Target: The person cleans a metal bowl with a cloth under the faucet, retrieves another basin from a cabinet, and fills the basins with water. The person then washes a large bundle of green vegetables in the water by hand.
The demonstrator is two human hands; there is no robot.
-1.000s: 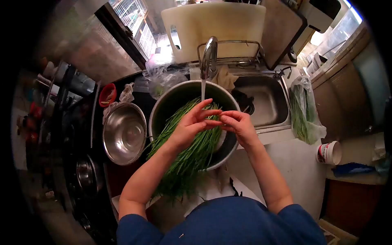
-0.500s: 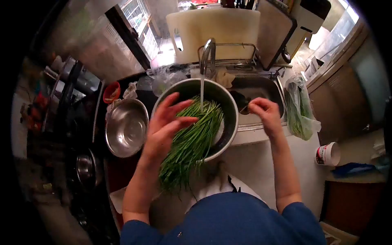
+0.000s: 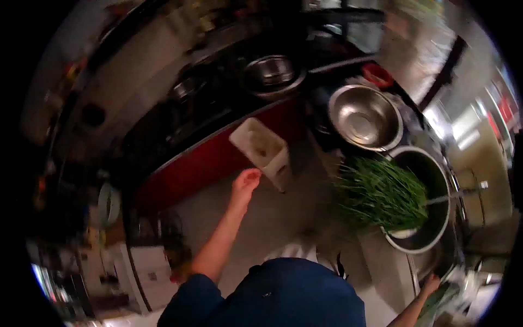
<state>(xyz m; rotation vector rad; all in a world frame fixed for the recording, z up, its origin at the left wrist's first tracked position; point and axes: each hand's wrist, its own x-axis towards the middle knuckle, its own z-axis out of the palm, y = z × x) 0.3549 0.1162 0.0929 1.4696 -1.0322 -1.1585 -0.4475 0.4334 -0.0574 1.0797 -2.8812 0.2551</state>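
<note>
My left hand (image 3: 247, 180) reaches out over the floor beside the near rim of a pale open bin (image 3: 277, 159). Its fingers look curled together; blur hides whatever may be in them. Low on the right, my right hand (image 3: 431, 284) is by the sink edge, small and smeared, its fingers unclear. Long green stalks, like garlic chives (image 3: 384, 193), lie in a big metal pot (image 3: 417, 249), their leafy ends hanging over its rim. Water runs into the pot from the faucet (image 3: 469, 192).
A steel bowl (image 3: 366, 117) sits on the dark counter beside the pot, with a red container (image 3: 377, 75) behind it. Farther left, a metal pan (image 3: 272, 71) rests on the stove area above a red cabinet front (image 3: 196, 177). A plastic bag (image 3: 460, 286) is near my right hand.
The view has swung left, bringing the bin into sight. My left hand has moved from above the stalks to the bin; my right hand, pinched before, is now low by the sink edge.
</note>
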